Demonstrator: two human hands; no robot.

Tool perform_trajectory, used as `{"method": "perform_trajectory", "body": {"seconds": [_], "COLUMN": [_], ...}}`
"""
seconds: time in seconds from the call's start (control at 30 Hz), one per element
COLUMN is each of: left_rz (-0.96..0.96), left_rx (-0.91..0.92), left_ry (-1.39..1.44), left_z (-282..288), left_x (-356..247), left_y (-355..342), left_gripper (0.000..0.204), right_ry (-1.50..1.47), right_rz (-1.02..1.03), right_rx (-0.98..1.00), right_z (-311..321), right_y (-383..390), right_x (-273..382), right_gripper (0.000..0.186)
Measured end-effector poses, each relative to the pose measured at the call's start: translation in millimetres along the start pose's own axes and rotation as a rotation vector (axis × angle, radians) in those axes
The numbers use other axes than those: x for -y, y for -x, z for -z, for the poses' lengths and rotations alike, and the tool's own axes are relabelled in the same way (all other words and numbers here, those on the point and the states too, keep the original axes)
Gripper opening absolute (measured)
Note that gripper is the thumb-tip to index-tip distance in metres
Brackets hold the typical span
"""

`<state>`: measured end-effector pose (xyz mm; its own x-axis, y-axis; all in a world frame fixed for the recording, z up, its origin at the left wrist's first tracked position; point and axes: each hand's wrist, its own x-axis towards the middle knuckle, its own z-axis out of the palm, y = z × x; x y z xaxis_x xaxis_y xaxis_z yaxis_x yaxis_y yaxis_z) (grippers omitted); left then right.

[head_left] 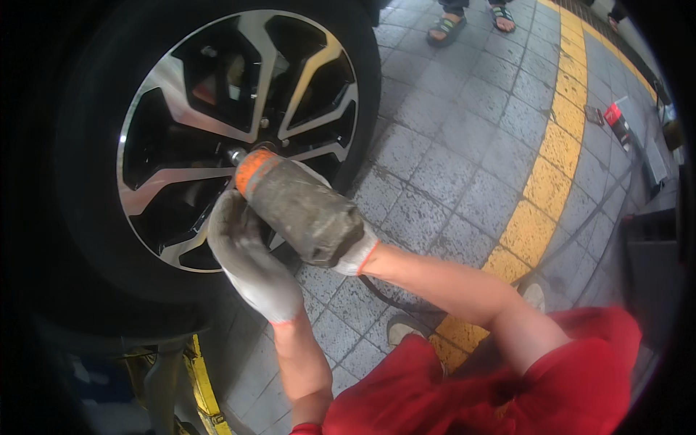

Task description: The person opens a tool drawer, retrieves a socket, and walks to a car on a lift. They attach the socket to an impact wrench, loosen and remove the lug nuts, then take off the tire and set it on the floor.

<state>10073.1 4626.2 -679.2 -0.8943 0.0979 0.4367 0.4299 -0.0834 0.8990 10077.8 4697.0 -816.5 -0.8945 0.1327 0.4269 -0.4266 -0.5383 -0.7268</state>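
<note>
A large wheel with a silver-and-black alloy rim (170, 83) and a black tyre (83, 138) fills the left side. An impact wrench (301, 210) with a worn grey-brown body and an orange front end points at the wheel's centre. Its silver socket (237, 155) is at the lug nuts; whether it sits on one I cannot tell. My right hand (359, 254), in a white knit glove, is closed on the wrench, mostly hidden behind its body. My left hand (250, 257), in a greyed white glove, is open beside the wrench's front end, fingers extended upward in front of the rim.
A dark hose (391, 299) runs below the wrench over grey floor tiles (464, 167). A yellow tile strip (547, 177) crosses the floor. At lower left stands a yellow metal part (203, 388). Another person's sandalled feet (446, 30) are at the top. A red box (616, 122) lies at right.
</note>
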Motion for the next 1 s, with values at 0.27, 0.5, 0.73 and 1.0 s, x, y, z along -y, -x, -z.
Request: {"method": "perform_trajectory", "body": {"seconds": [0.27,0.5,0.73,1.0], "left_rz": [0.812,0.777,0.793,0.835], "left_rx": [0.056,-0.026,-0.051,-0.151], "left_ry": [0.833,0.832,0.827,0.972], "left_z": [-3,-4,-6,-17], "left_x": [43,40,38,35], "left_y": [-91,-88,-91,-91], "left_gripper": [0.038,0.028,0.034,0.038], "right_ry": [0.639,0.431,0.439,0.006], "right_rz": [0.179,0.01,0.035,-0.318], "right_rx": [-0.104,-0.133,-0.184,-0.229], "right_z": [1,-16,-14,-13], "right_y": [-8,-3,4,26], "right_x": [20,34,26,43], "right_gripper": [0.047,0.039,0.044,0.034]}}
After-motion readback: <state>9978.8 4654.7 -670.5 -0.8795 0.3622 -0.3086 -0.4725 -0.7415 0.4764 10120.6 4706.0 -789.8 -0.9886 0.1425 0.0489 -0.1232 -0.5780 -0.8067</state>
